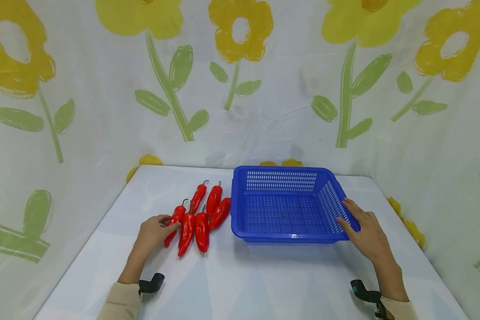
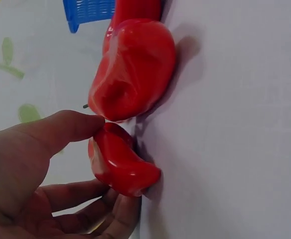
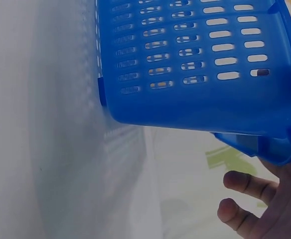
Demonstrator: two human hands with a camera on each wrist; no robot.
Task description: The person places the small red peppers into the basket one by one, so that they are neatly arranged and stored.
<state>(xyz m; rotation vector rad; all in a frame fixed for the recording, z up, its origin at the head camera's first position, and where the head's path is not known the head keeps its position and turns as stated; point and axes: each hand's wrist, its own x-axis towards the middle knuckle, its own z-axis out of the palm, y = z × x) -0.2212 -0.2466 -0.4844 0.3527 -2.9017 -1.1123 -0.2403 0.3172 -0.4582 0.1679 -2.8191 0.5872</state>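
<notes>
Several red chili peppers [image 1: 186, 229] with thin dark stems lie in a loose group left of the basket. My left hand [image 1: 153, 231] is at the leftmost pepper [image 1: 176, 218], with thumb and fingers on either side of it. In the left wrist view, this pepper [image 2: 120, 162] sits between the thumb and the curled fingers, its tip close to the tabletop. A blue plastic basket [image 1: 292, 237] with slotted walls stands upright, nothing inside it. My right hand [image 1: 366, 233] holds its right rim, thumb over the inner side. In the right wrist view, two fingers [image 3: 237, 214] hang apart from the basket wall.
The white table [image 1: 240, 284] has pale blue triangles near its front. A flower-printed curtain [image 1: 264, 124] surrounds its back and sides. Another pepper [image 2: 135, 69] lies close beside the one at my left hand. Black wrist cameras sit at both cuffs.
</notes>
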